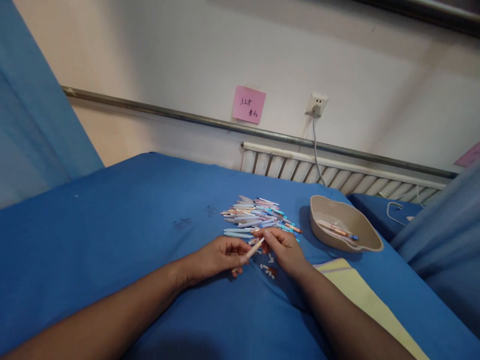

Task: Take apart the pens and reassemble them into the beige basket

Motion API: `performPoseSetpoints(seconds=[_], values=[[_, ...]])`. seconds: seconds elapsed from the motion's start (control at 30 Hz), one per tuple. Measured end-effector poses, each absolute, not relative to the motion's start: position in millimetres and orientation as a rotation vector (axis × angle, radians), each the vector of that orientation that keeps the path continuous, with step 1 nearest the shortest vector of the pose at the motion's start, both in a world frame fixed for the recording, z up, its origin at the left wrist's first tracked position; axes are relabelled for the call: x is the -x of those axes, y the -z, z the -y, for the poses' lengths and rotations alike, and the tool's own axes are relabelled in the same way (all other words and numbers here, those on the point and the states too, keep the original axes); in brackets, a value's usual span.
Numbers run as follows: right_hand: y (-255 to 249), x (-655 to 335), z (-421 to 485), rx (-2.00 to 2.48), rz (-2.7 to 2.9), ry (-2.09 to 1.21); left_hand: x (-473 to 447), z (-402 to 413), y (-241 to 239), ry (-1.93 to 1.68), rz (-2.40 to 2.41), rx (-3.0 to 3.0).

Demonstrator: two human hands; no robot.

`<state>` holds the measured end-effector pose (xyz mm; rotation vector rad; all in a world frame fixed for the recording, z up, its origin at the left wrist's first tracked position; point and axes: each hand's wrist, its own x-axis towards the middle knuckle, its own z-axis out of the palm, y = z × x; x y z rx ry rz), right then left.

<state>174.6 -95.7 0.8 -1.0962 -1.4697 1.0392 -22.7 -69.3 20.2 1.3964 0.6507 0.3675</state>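
A cream-coloured pen point(252, 251) slants between my hands, over the blue cloth. My left hand point(223, 256) is closed around its lower barrel. With thumb and fingers pinched together, my right hand point(284, 248) grips the pen's white upper end. Just beyond my fingers lies a loose pile of pens and pen parts point(249, 215), in pale blue, white, pink and orange. Two light-blue barrels point(238, 233) lie at its near edge. Several small white pieces point(267, 270) are scattered beneath my right hand, beside a brownish-orange bit.
A beige plastic basin point(365, 225) with a few pens inside stands to the right. A yellow cloth or paper point(356, 287) lies partly under my right forearm. Behind the blue-covered surface point(123, 215) are a radiator point(277, 165), a metal rail and a plugged-in cable point(315, 140).
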Motion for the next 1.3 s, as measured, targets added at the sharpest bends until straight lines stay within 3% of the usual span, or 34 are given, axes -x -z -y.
performPoseSetpoints(seconds=[0.27, 0.7, 1.0, 1.3], values=[[-12, -188, 96, 0.987, 1.444, -1.126, 22, 68, -13, -0.397, -0.627, -1.402], [17, -244, 61, 1.436, 1.492, -0.927, 23, 54, -6, -0.544, -0.677, -1.453], [20, -230, 67, 1.424, 2.039, -0.493, 24, 49, -6, -0.624, -0.782, -1.342], [18, -226, 69, 1.517, 2.198, -0.365, 25, 45, -3, -0.627, -0.806, -1.343]])
